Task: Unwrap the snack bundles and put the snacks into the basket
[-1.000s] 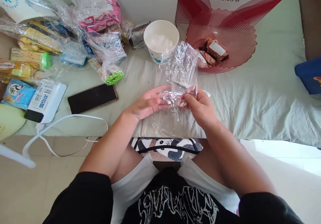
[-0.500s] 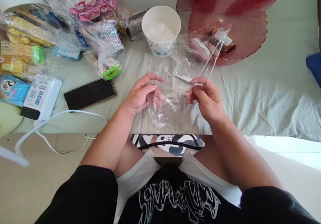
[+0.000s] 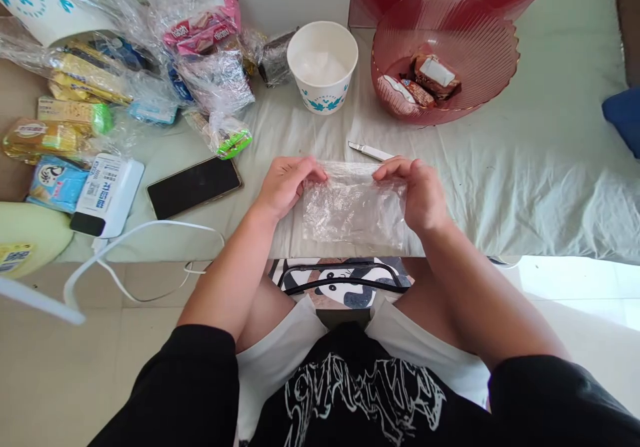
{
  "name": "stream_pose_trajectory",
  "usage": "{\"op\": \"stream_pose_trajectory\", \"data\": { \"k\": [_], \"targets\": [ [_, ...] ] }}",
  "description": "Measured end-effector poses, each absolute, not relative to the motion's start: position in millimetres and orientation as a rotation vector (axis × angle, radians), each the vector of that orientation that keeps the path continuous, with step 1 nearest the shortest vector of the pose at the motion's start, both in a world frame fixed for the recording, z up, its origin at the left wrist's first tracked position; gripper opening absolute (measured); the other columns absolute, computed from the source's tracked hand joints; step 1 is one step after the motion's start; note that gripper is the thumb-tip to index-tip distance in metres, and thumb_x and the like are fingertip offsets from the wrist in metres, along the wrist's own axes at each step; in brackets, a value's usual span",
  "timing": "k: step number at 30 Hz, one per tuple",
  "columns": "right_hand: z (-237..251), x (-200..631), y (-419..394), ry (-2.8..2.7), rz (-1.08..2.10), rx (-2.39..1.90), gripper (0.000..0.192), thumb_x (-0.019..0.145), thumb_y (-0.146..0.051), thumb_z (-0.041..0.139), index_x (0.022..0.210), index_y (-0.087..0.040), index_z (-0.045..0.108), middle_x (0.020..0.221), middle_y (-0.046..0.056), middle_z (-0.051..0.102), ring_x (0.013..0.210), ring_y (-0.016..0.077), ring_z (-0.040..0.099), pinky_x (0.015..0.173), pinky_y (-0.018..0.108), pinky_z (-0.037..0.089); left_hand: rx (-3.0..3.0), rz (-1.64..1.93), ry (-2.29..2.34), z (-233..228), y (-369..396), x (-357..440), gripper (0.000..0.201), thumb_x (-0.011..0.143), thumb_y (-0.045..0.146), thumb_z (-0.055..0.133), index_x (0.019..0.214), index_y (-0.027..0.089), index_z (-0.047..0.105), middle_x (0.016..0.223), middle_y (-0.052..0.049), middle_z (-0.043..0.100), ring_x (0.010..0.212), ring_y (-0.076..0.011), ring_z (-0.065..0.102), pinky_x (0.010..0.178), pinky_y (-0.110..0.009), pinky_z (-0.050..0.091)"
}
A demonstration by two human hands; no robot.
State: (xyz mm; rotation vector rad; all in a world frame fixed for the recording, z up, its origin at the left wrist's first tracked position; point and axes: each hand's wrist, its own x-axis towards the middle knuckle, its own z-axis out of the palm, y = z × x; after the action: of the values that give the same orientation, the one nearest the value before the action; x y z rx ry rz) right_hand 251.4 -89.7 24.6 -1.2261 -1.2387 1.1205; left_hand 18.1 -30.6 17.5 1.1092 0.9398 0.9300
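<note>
Surface: a pale green cloth [image 3: 500, 187], creased, spread over a low platform; the near edge drops to tiled floor, and the person sits close against it.
Grip, left hand [image 3: 283, 187]: thumb and fingers pinched on the far left corner of a clear plastic bag [image 3: 353, 203], grasping it.
Grip, right hand [image 3: 423, 193]: thumb and fingers pinched on the far right corner of the same bag, likewise closed on it.
Bag, position: lying flat on the cloth near its front edge, between the two hands, drawn taut along its far edge; the opposed corner holds appear to be what keeps the crumpled film spread.
Bag, contents: none that I can make out.
Just beyond the bag: a small white utility knife [image 3: 370, 151], lying flat on the cloth, apart from both hands but within easy reach of the right.
Far centre: a white paper bowl [image 3: 323, 67] with blue print, upright, something pale inside.
Far right: a ribbed pink bowl [image 3: 445, 57], holding several wrapped snacks [image 3: 425, 80]; open side up, so the pieces stay gathered.
Left of the hands: a black phone [image 3: 195, 185], face up.
Further left: a white power bank [image 3: 107, 193] with a white cable [image 3: 145, 233] trailing over the edge.
Far left: a loose heap of packaged snacks [image 3: 115, 80] in clear wrapping, well apart from the bag.
Near, below the edge: a panda-print bag [image 3: 343, 283] between the knees.
</note>
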Motion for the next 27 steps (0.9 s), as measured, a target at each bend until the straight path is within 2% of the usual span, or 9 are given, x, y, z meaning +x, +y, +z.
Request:
{"op": "stream_pose_trajectory", "data": {
  "k": [3,6,10,12,15,19,22,24,27],
  "targets": [
    [16.1,246.6,-87.2,-1.163,1.150,-1.219,0.049,0.083,-0.066,0.074,0.109,-0.026,0.064,0.096,0.002,0.066,0.077,0.0158,0.064,0.073,0.033,0.056,1.119,0.944,0.917,15.9,-29.3,17.0,0.032,0.063,0.038,0.092,0.071,0.017,0.070,0.073,-0.002,0.072,0.068,-0.0134,0.069,0.067,-0.025,0.055],
    [13.5,240.7,-83.8,-1.055,1.296,-1.211,0.071,0.070,-0.050,0.090,0.127,-0.031,0.051,0.093,-0.001,0.066,0.074,0.0152,0.063,0.068,0.032,0.056,1.055,0.988,0.880,15.7,-26.1,12.5,0.038,0.057,0.029,0.095,0.081,0.020,0.066,0.087,0.001,0.071,0.073,-0.0121,0.071,0.069,-0.024,0.056],
    [16.6,235.4,-81.0,-0.967,1.349,-1.238,0.057,0.068,-0.039,0.091,0.111,-0.027,0.056,0.079,-0.004,0.060,0.069,0.0133,0.059,0.064,0.029,0.052,0.928,1.011,0.829,20.2,-24.2,6.6,0.065,0.059,0.030,0.094,0.115,0.032,0.062,0.111,0.002,0.073,0.091,-0.0187,0.077,0.080,-0.031,0.061],
    [18.4,234.1,-80.5,-0.935,1.317,-1.224,0.050,0.068,-0.039,0.090,0.103,-0.025,0.057,0.077,-0.004,0.060,0.068,0.0120,0.057,0.063,0.028,0.050,0.867,0.887,0.799,23.7,-26.1,7.2,0.071,0.060,0.033,0.093,0.123,0.031,0.061,0.115,-0.002,0.075,0.098,-0.0238,0.078,0.084,-0.037,0.062],
    [21.0,233.2,-81.1,-0.926,1.282,-1.232,0.045,0.067,-0.044,0.089,0.095,-0.024,0.059,0.079,-0.003,0.061,0.068,0.0117,0.057,0.065,0.029,0.049,0.821,0.630,0.812,27.6,-31.4,13.2,0.056,0.061,0.033,0.091,0.110,0.019,0.068,0.101,-0.008,0.079,0.094,-0.0287,0.079,0.082,-0.040,0.063],
    [26.1,234.1,-83.5,-1.119,1.322,-1.347,0.033,0.077,-0.048,0.080,0.084,-0.021,0.062,0.072,-0.002,0.062,0.065,0.0126,0.057,0.063,0.029,0.047,0.813,0.653,0.936,30.1,-35.5,20.4,0.036,0.064,0.030,0.085,0.093,0.014,0.069,0.086,-0.008,0.080,0.084,-0.0264,0.079,0.077,-0.038,0.063],
    [28.9,236.3,-84.4,-1.222,1.357,-1.390,0.033,0.085,-0.050,0.072,0.076,-0.021,0.058,0.063,-0.002,0.060,0.058,0.0114,0.053,0.057,0.028,0.043,0.854,0.645,0.991,33.0,-34.1,18.0,0.034,0.067,0.030,0.080,0.095,0.014,0.070,0.081,-0.007,0.080,0.076,-0.0240,0.078,0.069,-0.033,0.062],
    [28.9,238.0,-84.3,-1.197,1.380,-1.370,0.036,0.086,-0.053,0.071,0.079,-0.022,0.056,0.061,-0.003,0.059,0.054,0.0103,0.051,0.053,0.026,0.040,0.895,0.578,1.008,35.3,-32.8,13.3,0.037,0.069,0.031,0.078,0.101,0.015,0.070,0.073,-0.004,0.077,0.066,-0.0216,0.076,0.057,-0.028,0.058],
    [26.7,239.7,-83.6,-1.128,1.404,-1.329,0.038,0.084,-0.057,0.074,0.089,-0.023,0.057,0.054,-0.007,0.051,0.047,0.0092,0.045,0.047,0.024,0.035,0.931,0.498,0.984,37.5,-31.8,5.5,0.043,0.070,0.031,0.078,0.110,0.016,0.069,0.054,0.004,0.065,0.050,-0.0186,0.069,0.045,-0.023,0.050]
  ]
}}
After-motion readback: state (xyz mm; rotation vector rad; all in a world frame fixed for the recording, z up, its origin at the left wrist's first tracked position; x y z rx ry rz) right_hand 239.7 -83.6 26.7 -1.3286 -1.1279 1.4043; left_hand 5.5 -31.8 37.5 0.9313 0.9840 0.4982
